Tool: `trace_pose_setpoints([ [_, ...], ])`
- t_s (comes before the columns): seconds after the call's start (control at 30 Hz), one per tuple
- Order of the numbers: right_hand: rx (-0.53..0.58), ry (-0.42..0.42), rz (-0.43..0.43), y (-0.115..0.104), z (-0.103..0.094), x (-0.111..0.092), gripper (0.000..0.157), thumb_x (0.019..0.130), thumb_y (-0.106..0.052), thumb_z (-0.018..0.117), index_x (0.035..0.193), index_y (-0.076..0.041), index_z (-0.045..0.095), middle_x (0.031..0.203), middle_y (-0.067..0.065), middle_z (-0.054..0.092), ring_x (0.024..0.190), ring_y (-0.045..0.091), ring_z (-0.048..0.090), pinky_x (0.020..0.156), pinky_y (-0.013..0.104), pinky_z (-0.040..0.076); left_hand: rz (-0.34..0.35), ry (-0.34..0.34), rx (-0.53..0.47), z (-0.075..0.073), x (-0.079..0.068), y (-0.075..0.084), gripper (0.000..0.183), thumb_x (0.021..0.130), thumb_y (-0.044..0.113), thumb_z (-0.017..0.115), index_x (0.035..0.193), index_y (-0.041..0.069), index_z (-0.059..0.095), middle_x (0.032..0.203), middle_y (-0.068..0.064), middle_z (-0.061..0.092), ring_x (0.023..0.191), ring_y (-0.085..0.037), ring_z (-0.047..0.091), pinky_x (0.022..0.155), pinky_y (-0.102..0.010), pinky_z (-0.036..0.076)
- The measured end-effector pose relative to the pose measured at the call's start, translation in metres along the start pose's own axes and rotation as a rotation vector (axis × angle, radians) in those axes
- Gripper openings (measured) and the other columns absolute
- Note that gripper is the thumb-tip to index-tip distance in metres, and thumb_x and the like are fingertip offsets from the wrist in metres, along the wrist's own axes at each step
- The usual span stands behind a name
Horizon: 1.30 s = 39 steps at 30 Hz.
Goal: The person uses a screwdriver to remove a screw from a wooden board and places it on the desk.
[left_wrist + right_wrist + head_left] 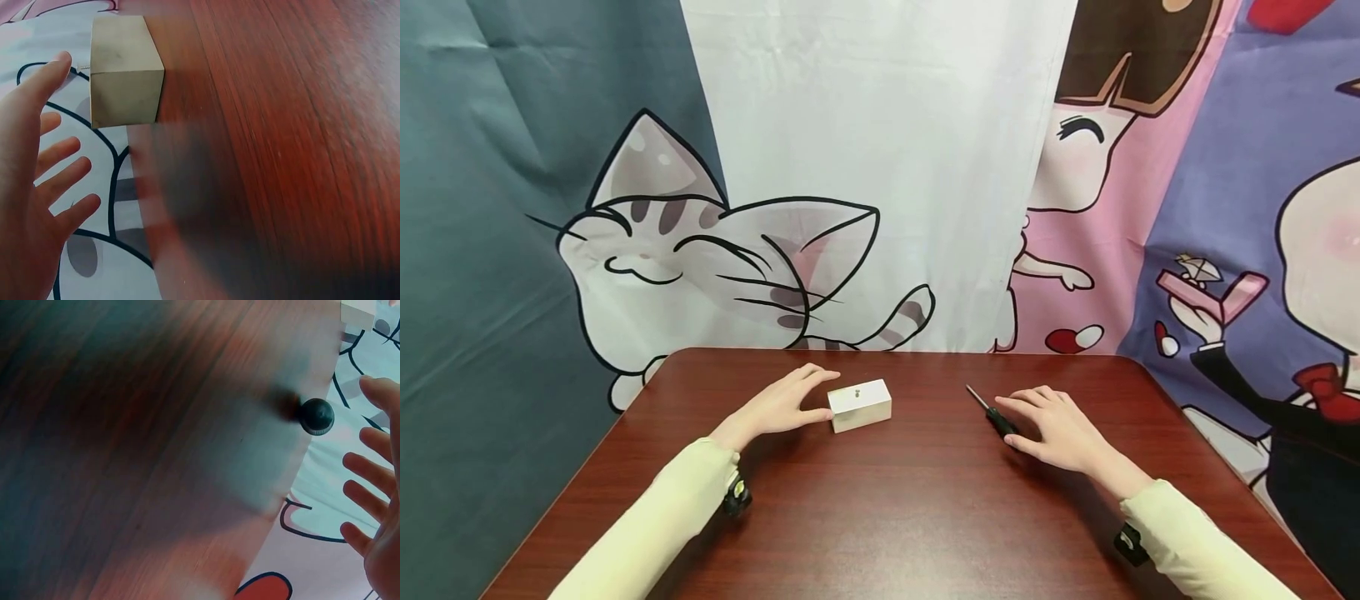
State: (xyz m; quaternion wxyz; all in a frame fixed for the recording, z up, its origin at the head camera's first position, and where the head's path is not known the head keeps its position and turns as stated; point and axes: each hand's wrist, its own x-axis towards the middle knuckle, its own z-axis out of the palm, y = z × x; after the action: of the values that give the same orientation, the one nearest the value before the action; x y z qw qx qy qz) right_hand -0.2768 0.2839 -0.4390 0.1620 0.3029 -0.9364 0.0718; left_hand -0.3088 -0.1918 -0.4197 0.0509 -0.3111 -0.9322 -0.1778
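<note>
A small pale block [861, 406] lies on the table with a small screw [857, 392] standing out of its top face. To its left is my left hand [782, 403], fingers spread and thumb tip right at the block's near corner. In the left wrist view the same block [125, 69] shows beyond the thumb, with nothing in the palm. A screwdriver [1000, 422] with a black handle and thin metal shaft lies to the right, its tip pointing away. My right hand [1060, 429] hovers beside the handle with loosely extended fingers. The handle's round end [317, 417] shows in the right wrist view.
Both things lie on a reddish-brown wooden table [880, 517] with rounded far corners. Behind its far edge hangs a cloth backdrop [887, 108] printed with a cartoon cat and figures. Each wrist wears a small black device [737, 497] near the pale sleeve.
</note>
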Motion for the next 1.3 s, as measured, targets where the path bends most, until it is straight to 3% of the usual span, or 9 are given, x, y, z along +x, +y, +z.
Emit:
trace_pose_setpoints([
  [0.23,-0.014,-0.008,0.01,-0.003,0.004,0.003,0.064,0.081,-0.047,0.076,0.138,-0.022,0.059,0.123,0.001,0.065,0.112,0.024,0.058,0.092,0.049,0.042,-0.018,-0.003,-0.028,0.009,0.011,0.001,0.063,0.088,0.047,0.07,0.142,0.021,0.051,0.132,-0.003,0.056,0.124,-0.022,0.056,0.101,-0.046,0.048],
  [0.47,-0.003,-0.046,0.046,-0.004,0.008,0.001,0.072,0.077,-0.049,0.08,0.139,-0.018,0.058,0.116,0.003,0.068,0.106,0.023,0.06,0.087,0.046,0.043,-0.017,-0.007,-0.048,0.018,0.014,0.0,0.051,0.088,0.042,0.073,0.13,0.016,0.06,0.116,-0.001,0.06,0.106,-0.018,0.064,0.089,-0.039,0.051],
  [0.73,-0.01,-0.077,0.063,-0.003,0.012,-0.001,0.059,0.075,-0.044,0.082,0.124,-0.013,0.067,0.1,-0.001,0.07,0.092,0.017,0.059,0.077,0.037,0.041,-0.003,0.008,-0.114,0.021,0.014,-0.001,0.044,0.087,0.033,0.076,0.124,0.014,0.063,0.111,-0.002,0.06,0.098,-0.016,0.065,0.087,-0.035,0.052],
  [0.93,0.009,-0.119,0.116,-0.003,0.014,0.003,0.05,0.075,-0.037,0.084,0.115,-0.011,0.07,0.078,-0.008,0.058,0.079,0.011,0.049,0.07,0.032,0.035,-0.017,-0.026,-0.222,0.021,0.014,-0.001,0.045,0.088,0.028,0.075,0.127,0.012,0.061,0.113,-0.007,0.058,0.1,-0.021,0.065,0.086,-0.036,0.057],
  [1.3,0.077,-0.125,0.233,-0.009,0.012,0.008,0.034,0.076,-0.025,0.082,0.102,-0.006,0.072,0.081,-0.001,0.067,0.074,0.014,0.055,0.065,0.035,0.046,-0.054,-0.034,-0.413,0.027,0.014,0.001,0.047,0.087,0.024,0.077,0.129,0.011,0.061,0.116,-0.011,0.057,0.107,-0.027,0.066,0.087,-0.038,0.058],
])
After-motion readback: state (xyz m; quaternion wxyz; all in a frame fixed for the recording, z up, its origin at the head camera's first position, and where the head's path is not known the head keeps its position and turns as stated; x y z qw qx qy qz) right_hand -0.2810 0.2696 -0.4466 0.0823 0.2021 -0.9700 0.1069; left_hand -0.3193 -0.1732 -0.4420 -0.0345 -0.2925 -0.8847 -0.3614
